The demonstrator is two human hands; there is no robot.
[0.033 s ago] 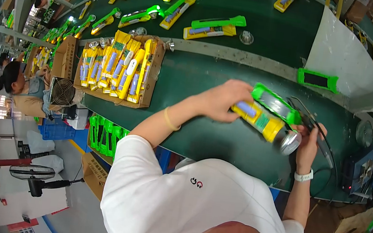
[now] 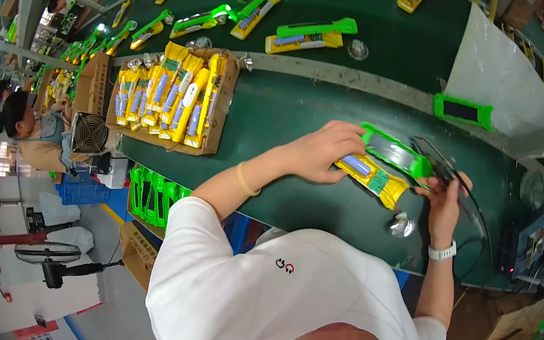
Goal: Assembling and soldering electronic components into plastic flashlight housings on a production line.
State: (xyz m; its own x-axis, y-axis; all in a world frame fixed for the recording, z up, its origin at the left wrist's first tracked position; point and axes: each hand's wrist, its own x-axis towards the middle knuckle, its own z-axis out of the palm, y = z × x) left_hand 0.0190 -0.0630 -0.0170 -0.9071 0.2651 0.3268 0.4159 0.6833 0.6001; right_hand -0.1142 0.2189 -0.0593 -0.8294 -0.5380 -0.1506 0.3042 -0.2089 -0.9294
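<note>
My left hand is closed on the near end of an open yellow flashlight casing, tilted above the bench. A purple battery cell and a green circuit board show inside it. Along its far side lies a green frame cover with a dark panel, its left end by my left fingers. My right hand is closed around a slim dark corded tool, apparently a soldering iron, partly hidden; its fingertips are near the cover's right end. A silver lamp head sits below the casing's right end.
A cardboard box of yellow casings stands left. Beyond the metal rail, green and yellow flashlight parts lie on the belt. Another green cover rests on the rail. A blue bench unit is at right, and a person sits far left.
The lamp head has dropped from the casing's right end to the bench side. The casing and cover have shifted slightly left, and my right hand has moved a little.
</note>
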